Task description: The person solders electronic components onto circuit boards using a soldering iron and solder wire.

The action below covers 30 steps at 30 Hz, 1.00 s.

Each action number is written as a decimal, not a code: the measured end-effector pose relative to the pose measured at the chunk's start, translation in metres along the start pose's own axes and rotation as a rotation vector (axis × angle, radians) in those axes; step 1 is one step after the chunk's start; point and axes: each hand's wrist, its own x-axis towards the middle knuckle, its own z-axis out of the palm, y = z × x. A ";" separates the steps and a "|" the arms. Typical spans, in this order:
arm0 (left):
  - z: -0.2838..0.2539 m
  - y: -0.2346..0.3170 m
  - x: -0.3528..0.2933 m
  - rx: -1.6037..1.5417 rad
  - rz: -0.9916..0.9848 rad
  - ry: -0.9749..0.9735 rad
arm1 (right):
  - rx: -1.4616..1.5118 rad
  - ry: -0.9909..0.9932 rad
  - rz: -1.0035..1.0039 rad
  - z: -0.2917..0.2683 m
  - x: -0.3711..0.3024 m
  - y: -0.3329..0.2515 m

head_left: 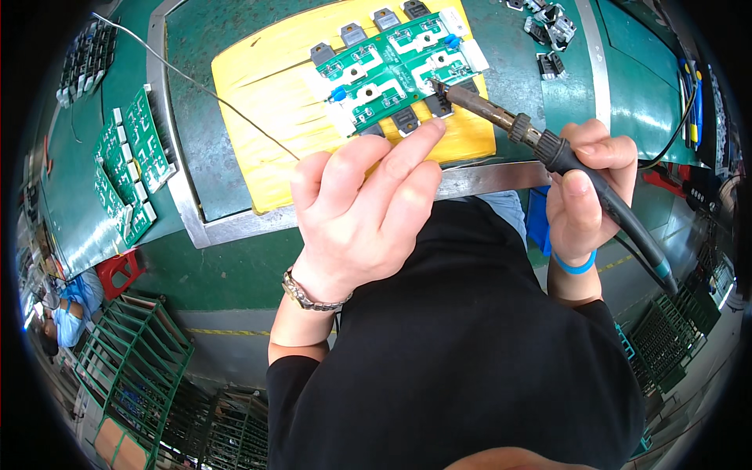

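no legible text, green circuit board [396, 69] too finely printed to read

Soldering iron [558, 152], one: tip too small to tell whether touching the green circuit board [395, 72]. Thin wire [219, 98], one: lower end (grip unclear) lost at the left hand [362, 211]. Co-worker [72, 317], far left: blurred. Black shirt [462, 345]: cut off by lower edge.

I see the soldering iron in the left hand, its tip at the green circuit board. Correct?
Wrong hand: the head view shows the soldering iron in the right hand, not the left hand. Its tip is at the green circuit board.
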 end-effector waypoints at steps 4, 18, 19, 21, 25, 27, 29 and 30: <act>-0.012 0.000 0.001 -0.075 -0.022 0.085 | -0.010 0.009 -0.011 0.000 0.000 -0.001; -0.018 -0.021 0.003 0.205 -0.162 0.258 | 0.004 0.014 0.004 0.000 -0.001 0.001; -0.018 -0.021 0.003 0.206 -0.162 0.259 | 0.005 0.013 0.004 0.000 -0.001 0.001; -0.018 -0.021 0.003 0.216 -0.159 0.223 | 0.004 0.012 0.003 0.000 -0.002 0.002; -0.017 -0.019 0.003 0.196 -0.163 0.209 | 0.003 0.006 -0.001 0.000 -0.002 0.002; -0.015 -0.019 0.003 0.172 -0.166 0.218 | 0.003 0.010 -0.003 0.000 -0.002 0.002; -0.013 -0.019 0.003 0.173 -0.159 0.223 | 0.003 0.014 -0.006 0.000 -0.001 0.002; -0.012 -0.019 0.003 0.173 -0.151 0.228 | -0.006 0.011 -0.010 0.000 -0.001 0.002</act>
